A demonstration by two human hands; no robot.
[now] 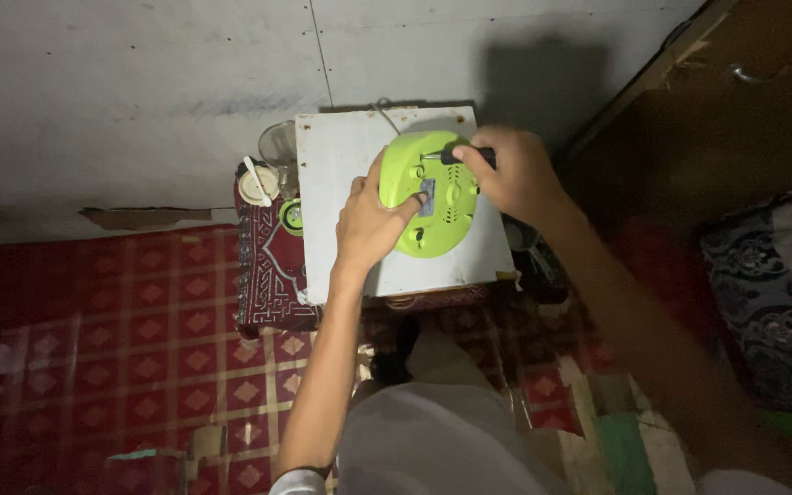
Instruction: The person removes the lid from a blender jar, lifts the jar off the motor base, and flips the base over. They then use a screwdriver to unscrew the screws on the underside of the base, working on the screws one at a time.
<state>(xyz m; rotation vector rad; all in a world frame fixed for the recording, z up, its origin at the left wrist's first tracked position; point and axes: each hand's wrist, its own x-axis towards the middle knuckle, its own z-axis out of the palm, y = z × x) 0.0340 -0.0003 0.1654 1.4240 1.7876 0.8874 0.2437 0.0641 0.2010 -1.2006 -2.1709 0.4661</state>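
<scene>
A round lime-green plastic appliance (440,209) lies bottom-up on a white square board (346,170), showing small feet and a grey label. My left hand (370,220) presses on its left side, thumb on the rim and fingers over the underside. My right hand (513,172) grips a dark-handled screwdriver (456,157) whose metal tip points left at the upper part of the green underside.
The board rests on a low stand covered with a patterned red cloth (268,275). A glass (279,142), a small white round lid (257,183) and a green-ringed part (292,216) sit at its left. Red patterned floor covering (121,348), grey wall behind, dark fabric (763,275) at right.
</scene>
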